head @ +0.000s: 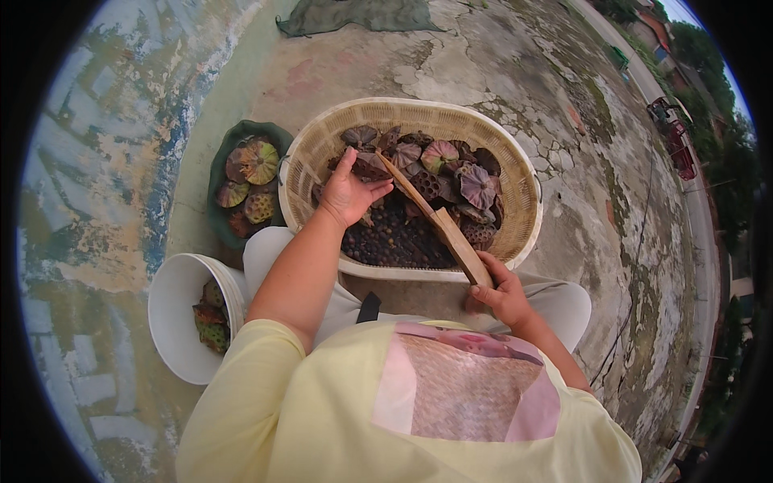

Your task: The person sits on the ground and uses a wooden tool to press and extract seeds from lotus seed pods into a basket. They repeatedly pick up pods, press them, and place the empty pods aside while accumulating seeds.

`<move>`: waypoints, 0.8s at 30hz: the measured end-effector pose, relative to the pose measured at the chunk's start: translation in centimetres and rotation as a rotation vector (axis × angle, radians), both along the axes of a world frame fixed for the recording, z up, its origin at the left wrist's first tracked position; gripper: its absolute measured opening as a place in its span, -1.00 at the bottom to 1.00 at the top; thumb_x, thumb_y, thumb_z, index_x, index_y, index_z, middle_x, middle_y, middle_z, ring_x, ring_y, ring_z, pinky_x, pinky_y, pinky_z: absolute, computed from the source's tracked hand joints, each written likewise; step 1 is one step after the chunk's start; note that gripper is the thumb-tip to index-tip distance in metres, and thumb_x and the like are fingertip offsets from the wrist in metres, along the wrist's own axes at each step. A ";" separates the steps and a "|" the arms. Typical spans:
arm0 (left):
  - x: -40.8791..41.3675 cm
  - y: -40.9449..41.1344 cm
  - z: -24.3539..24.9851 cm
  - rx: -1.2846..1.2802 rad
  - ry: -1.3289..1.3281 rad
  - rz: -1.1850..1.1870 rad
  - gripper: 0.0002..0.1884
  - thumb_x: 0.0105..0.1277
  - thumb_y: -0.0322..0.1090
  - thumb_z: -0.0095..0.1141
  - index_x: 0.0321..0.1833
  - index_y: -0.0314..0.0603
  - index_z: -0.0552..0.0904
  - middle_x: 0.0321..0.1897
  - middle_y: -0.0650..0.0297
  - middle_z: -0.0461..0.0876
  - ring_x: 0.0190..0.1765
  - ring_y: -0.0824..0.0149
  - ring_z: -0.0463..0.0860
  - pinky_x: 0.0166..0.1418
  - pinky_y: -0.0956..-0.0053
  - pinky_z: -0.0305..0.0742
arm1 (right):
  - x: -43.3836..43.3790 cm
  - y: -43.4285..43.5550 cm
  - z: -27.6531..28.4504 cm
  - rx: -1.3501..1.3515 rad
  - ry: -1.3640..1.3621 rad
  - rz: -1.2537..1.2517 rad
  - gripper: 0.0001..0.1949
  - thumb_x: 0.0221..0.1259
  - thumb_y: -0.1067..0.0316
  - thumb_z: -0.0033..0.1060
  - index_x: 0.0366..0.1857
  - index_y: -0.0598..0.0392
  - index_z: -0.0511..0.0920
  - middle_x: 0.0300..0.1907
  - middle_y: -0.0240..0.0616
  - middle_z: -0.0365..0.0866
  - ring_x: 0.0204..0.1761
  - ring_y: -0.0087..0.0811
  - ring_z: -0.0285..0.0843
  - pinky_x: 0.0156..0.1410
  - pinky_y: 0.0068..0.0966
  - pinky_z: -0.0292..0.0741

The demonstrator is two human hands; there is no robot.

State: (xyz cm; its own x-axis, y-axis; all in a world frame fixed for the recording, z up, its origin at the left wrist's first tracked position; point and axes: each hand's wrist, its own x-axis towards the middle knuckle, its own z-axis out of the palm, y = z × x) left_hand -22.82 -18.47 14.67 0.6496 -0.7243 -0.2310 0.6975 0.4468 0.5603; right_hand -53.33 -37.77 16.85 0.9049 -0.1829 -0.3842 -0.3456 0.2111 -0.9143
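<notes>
A large oval plastic basket (524,151) stands before me, with dried lotus seed pods (477,186) heaped at its far and right sides and loose dark lotus seeds (392,238) near its front. My left hand (350,190) is over the basket's left part, its fingers around a dark lotus pod (369,166). In my right hand (507,290), at the basket's near right rim, I grip the lower end of a long wooden stick (462,244). The stick slants up to the left, and its narrow tip lies by the pod in my left hand.
Left of the basket is a green container (220,211) holding several greenish and brown lotus pods (258,162). A white plastic bucket (175,320) with a few pods inside lies nearer, by my left knee. Dark netting (362,15) is spread on the cracked concrete beyond; a painted wall runs along the left.
</notes>
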 end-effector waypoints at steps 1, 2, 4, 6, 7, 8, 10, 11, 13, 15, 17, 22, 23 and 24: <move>-0.5 -0.1 0.9 -0.028 0.035 0.029 -0.37 0.24 0.03 0.22 0.29 -0.04 0.34 0.17 0.12 0.45 0.09 -0.01 0.49 0.20 0.02 0.44 | 0.0 0.1 0.0 -0.045 -0.021 0.004 -0.31 0.09 0.41 0.39 0.36 0.09 0.28 -0.01 -0.42 0.50 -0.25 -0.63 0.40 -0.24 -0.67 0.38; -0.8 -0.3 1.3 0.008 0.015 0.079 -0.34 0.24 0.09 0.18 0.31 -0.06 0.33 0.19 0.11 0.42 0.14 -0.01 0.44 0.23 0.02 0.41 | 0.0 0.2 -0.1 -0.089 -0.042 0.007 -0.31 0.09 0.42 0.39 0.36 0.10 0.28 0.00 -0.41 0.50 -0.22 -0.61 0.42 -0.19 -0.65 0.41; -0.6 -0.1 1.2 -0.011 0.027 0.109 -0.38 0.23 0.16 0.18 0.22 -0.04 0.38 0.20 0.10 0.44 0.20 0.00 0.42 0.27 -0.04 0.36 | 0.2 0.3 -0.2 -0.174 -0.100 0.029 -0.30 0.07 0.43 0.41 0.36 0.12 0.29 0.01 -0.37 0.51 -0.14 -0.55 0.45 -0.07 -0.60 0.43; -0.1 -0.1 0.9 -0.043 0.023 0.167 -0.37 0.24 0.23 0.12 0.18 -0.08 0.42 0.16 0.10 0.49 0.18 0.01 0.48 0.24 -0.05 0.40 | 0.2 0.2 -0.4 -0.254 -0.171 0.056 -0.28 0.04 0.45 0.43 0.35 0.14 0.29 0.02 -0.32 0.52 -0.04 -0.48 0.47 0.07 -0.55 0.44; 0.3 0.1 0.8 -0.050 0.007 0.168 -0.36 0.25 0.24 0.10 0.19 -0.10 0.42 0.14 0.09 0.50 0.15 0.00 0.51 0.22 -0.03 0.42 | 0.1 0.1 -0.7 -0.280 -0.168 0.080 -0.28 0.03 0.45 0.44 0.35 0.15 0.30 0.03 -0.28 0.53 -0.01 -0.46 0.47 0.11 -0.53 0.42; 0.9 0.5 0.8 -0.057 -0.008 0.169 -0.35 0.25 0.25 0.08 0.19 -0.12 0.43 0.12 0.09 0.52 0.13 0.00 0.54 0.19 -0.02 0.44 | 0.0 -0.1 -1.0 -0.306 -0.164 0.103 -0.28 0.02 0.46 0.44 0.35 0.16 0.30 0.03 -0.24 0.54 0.03 -0.43 0.47 0.16 -0.51 0.41; 1.4 0.8 0.8 -0.050 -0.033 0.194 -0.29 0.25 0.33 -0.01 0.21 -0.14 0.44 0.06 0.08 0.57 0.04 -0.05 0.62 0.12 0.03 0.49 | -0.1 0.0 -0.9 -0.352 -0.155 0.134 -0.28 0.01 0.45 0.45 0.34 0.17 0.31 0.04 -0.17 0.55 0.06 -0.40 0.48 0.20 -0.49 0.39; 1.5 0.9 0.8 -0.072 -0.029 0.190 -0.31 0.27 0.31 -0.03 0.20 -0.14 0.45 0.03 0.10 0.58 0.03 -0.03 0.62 0.10 0.05 0.50 | -0.2 0.1 -0.6 -0.371 -0.152 0.140 -0.28 0.01 0.45 0.45 0.34 0.17 0.32 0.04 -0.14 0.55 0.06 -0.39 0.49 0.20 -0.49 0.40; 1.0 0.9 1.8 -0.114 -0.019 0.175 -0.36 0.30 0.28 -0.08 0.17 -0.14 0.48 -0.03 0.13 0.61 0.00 0.02 0.64 0.05 0.09 0.53 | -0.2 0.2 -0.1 -0.456 -0.184 0.153 -0.28 0.00 0.43 0.46 0.33 0.18 0.32 0.03 -0.09 0.56 0.06 -0.36 0.51 0.20 -0.49 0.40; 1.2 0.9 1.7 -0.119 -0.013 0.177 -0.34 0.31 0.31 -0.13 0.18 -0.13 0.46 0.00 0.12 0.60 0.01 0.01 0.63 0.04 0.08 0.52 | -0.2 0.1 0.1 -0.589 -0.259 0.174 -0.27 -0.02 0.42 0.47 0.33 0.18 0.32 0.02 -0.06 0.56 0.06 -0.31 0.53 0.20 -0.48 0.41; 1.2 1.0 1.9 -0.112 -0.003 0.195 -0.32 0.32 0.33 -0.17 0.20 -0.13 0.45 0.03 0.11 0.59 0.03 0.00 0.62 0.05 0.07 0.51 | -0.2 0.1 0.0 -0.618 -0.318 0.162 -0.29 0.02 0.49 0.43 0.34 0.20 0.30 0.02 -0.17 0.53 -0.03 -0.44 0.52 0.04 -0.51 0.48; 1.3 1.1 2.0 -0.112 0.032 0.187 -0.30 0.31 0.36 -0.22 0.26 -0.04 0.45 0.14 0.11 0.54 0.11 -0.06 0.55 0.07 -0.02 0.49 | -0.2 0.1 -0.5 -0.687 -0.352 0.074 -0.28 -0.05 0.39 0.47 0.30 0.16 0.35 -0.01 -0.03 0.58 0.02 -0.20 0.59 0.14 -0.41 0.47; 1.3 1.0 1.9 -0.082 0.039 0.203 -0.34 0.32 0.34 -0.23 0.25 0.02 0.46 0.14 0.14 0.54 0.11 -0.03 0.56 0.06 -0.02 0.49 | -0.1 0.1 -0.7 -0.716 -0.345 0.075 -0.28 -0.06 0.39 0.47 0.29 0.16 0.35 -0.02 -0.02 0.58 0.00 -0.16 0.60 0.12 -0.40 0.49; 0.8 0.7 2.2 -0.052 0.046 0.219 -0.38 0.34 0.32 -0.24 0.25 0.08 0.46 0.14 0.17 0.54 0.11 0.00 0.56 0.06 -0.02 0.49 | 0.0 0.2 -0.6 -0.746 -0.335 0.077 -0.28 -0.07 0.39 0.47 0.29 0.15 0.36 -0.02 -0.02 0.58 -0.02 -0.13 0.61 0.10 -0.39 0.50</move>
State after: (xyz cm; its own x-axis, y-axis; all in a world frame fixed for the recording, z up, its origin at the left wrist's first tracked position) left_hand -21.97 -17.75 16.86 0.7820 -0.5792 -0.2302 0.6053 0.6179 0.5019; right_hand -53.37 -37.61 16.21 0.9704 -0.2164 0.1068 -0.0180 -0.5062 -0.8622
